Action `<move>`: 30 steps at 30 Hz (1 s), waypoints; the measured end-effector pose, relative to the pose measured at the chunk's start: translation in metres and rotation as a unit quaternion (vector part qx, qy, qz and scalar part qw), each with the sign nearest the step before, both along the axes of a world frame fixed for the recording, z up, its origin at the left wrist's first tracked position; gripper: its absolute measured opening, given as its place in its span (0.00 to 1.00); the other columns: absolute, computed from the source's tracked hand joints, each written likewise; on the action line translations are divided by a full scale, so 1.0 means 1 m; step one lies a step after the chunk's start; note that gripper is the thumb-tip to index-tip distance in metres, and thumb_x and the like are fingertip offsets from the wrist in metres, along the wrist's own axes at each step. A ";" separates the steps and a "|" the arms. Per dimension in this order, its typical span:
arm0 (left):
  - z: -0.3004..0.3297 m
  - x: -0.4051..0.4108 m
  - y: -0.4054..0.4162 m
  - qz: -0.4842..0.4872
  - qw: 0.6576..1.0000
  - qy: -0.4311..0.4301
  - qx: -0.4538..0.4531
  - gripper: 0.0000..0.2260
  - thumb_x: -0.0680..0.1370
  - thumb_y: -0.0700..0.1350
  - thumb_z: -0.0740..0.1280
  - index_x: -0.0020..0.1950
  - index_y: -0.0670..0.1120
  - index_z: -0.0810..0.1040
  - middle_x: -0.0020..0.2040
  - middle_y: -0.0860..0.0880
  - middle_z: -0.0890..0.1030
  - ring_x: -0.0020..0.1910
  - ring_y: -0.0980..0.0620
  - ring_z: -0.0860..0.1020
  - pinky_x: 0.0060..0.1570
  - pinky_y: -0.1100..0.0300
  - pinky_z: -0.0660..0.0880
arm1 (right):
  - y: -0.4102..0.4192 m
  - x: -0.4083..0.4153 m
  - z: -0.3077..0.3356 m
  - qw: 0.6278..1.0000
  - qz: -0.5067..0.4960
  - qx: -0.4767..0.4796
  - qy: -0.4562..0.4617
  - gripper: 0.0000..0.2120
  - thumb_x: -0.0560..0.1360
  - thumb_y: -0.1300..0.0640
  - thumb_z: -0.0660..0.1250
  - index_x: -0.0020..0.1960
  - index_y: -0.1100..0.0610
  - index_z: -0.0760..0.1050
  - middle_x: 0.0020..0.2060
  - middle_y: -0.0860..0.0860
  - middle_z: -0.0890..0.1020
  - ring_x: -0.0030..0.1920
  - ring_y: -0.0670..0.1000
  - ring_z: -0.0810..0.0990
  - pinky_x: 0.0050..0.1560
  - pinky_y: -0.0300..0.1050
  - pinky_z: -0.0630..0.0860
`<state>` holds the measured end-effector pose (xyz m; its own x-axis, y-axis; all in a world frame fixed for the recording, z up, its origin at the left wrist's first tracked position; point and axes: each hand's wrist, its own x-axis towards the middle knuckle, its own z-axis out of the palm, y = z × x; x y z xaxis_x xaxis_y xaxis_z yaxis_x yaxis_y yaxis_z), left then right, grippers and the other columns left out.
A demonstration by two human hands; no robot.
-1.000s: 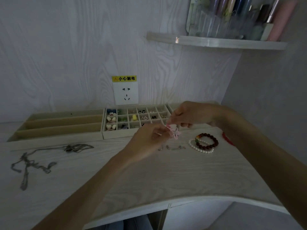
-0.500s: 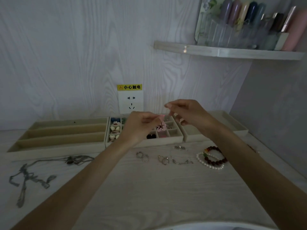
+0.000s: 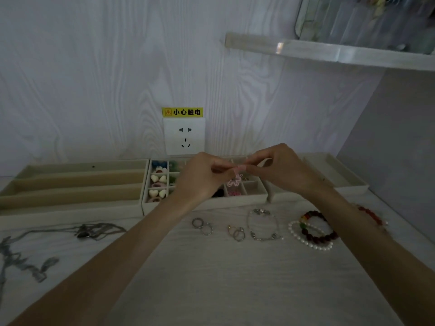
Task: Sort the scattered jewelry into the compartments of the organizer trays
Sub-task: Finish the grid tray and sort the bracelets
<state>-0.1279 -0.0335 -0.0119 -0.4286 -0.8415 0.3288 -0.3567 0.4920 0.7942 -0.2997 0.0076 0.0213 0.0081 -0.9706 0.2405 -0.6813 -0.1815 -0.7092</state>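
Pink flower earring point(image 3: 235, 181) is the piece being handled: a small pale pink thing with looped petals, kind of lacy looking, hanging from a thin hook that's too fine to make out properly. It dangles with its long axis up and down, flower end pointing down, hook end up at the fingertips. Both hands meet right above it: the left hand point(image 3: 200, 177) and the right hand point(image 3: 280, 169) have fingers curled in and both pinch at the top of the earring, thumb and fingertips almost touching each other. It hangs just over the small-compartment organizer tray point(image 3: 247, 200), above a cell near the right end of the grid, not resting in it as far as can be told. The left cells of that tray hold white heart-shaped pieces point(image 3: 158, 178) and some blue and green bits. A long-slot tray point(image 3: 70, 196) sits to the left, touching the gridded one. On the table point(image 3: 235, 278) in front lie silver rings point(image 3: 202, 226), a thin chain bracelet point(image 3: 263, 224), a dark red bead bracelet point(image 3: 317, 227) overlapping a pearl bracelet point(image 3: 308, 238), and grey necklaces point(image 3: 94, 231) off to the left.
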 end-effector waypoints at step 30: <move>0.018 0.010 0.004 0.004 0.947 -0.311 -0.082 0.11 0.75 0.45 0.64 0.50 0.59 0.82 0.43 0.55 0.75 0.47 0.54 0.76 0.39 0.62 0.69 | -0.017 0.013 -0.008 0.941 -0.007 0.033 0.336 0.07 0.71 0.52 0.72 0.49 0.47 0.83 0.39 0.46 0.83 0.33 0.43 0.74 0.29 0.33 0.67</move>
